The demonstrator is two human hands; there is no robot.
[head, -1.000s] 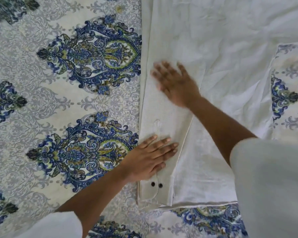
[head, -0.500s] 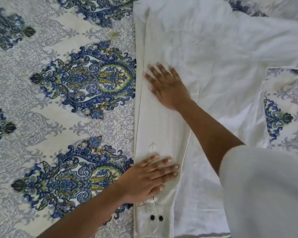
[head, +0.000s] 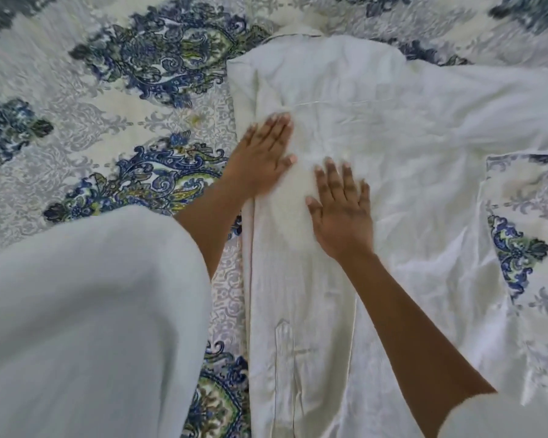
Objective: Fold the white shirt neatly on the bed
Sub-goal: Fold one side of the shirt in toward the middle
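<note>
1. The white long-sleeved cotton shirt (head: 424,137) is spread flat on the bed, on top of the cream bedspread with blue-and-green paisley medallions (head: 108,121). That gives a soft but level surface, so creases can be pressed out.
2. One long sleeve (head: 298,311) is folded in and laid down the shirt's left edge as a narrow strip. This is probably done to square that side up before the body gets folded.
3. The left hand (head: 263,159) is laid flat on the outer edge of that strip near the shoulder, with the fingers straight and close together. Nothing is gripped. It looks like the fold line is being pinned so it can't slide.
4. The right hand (head: 342,216) is pressed flat just beside it on the inner side, fingers straight and slightly fanned. Nothing is held here either, so smoothing seems to be the point.
5. The right half of the shirt is left wrinkled and unfolded, so the job is judged roughly a third done.
</note>
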